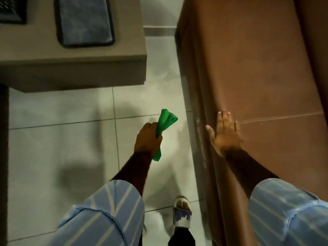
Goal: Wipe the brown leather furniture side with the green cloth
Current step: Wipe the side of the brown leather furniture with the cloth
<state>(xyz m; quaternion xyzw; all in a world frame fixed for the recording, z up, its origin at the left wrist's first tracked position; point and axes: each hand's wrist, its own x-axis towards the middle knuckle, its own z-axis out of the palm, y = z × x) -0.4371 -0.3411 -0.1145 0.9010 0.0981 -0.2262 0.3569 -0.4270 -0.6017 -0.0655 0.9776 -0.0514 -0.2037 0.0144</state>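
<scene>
The brown leather furniture [257, 68] fills the right side of the head view, its top facing up and its side [197, 103] dropping to the floor. Pale scuff marks show along that side edge near my right hand. My right hand [224, 134] lies flat on the top edge, fingers spread, holding nothing. My left hand [148, 139] hovers over the floor to the left of the furniture, fist closed around the bunched green cloth [166, 120], whose ends stick out above and below the fist. The cloth is apart from the leather.
A grey low table [74, 68] stands at the upper left, carrying a black tray with a blue-grey cloth [85, 20]. Pale floor tiles [62, 142] lie between table and furniture. My foot in a white and blue sandal [182, 212] stands near the furniture's base.
</scene>
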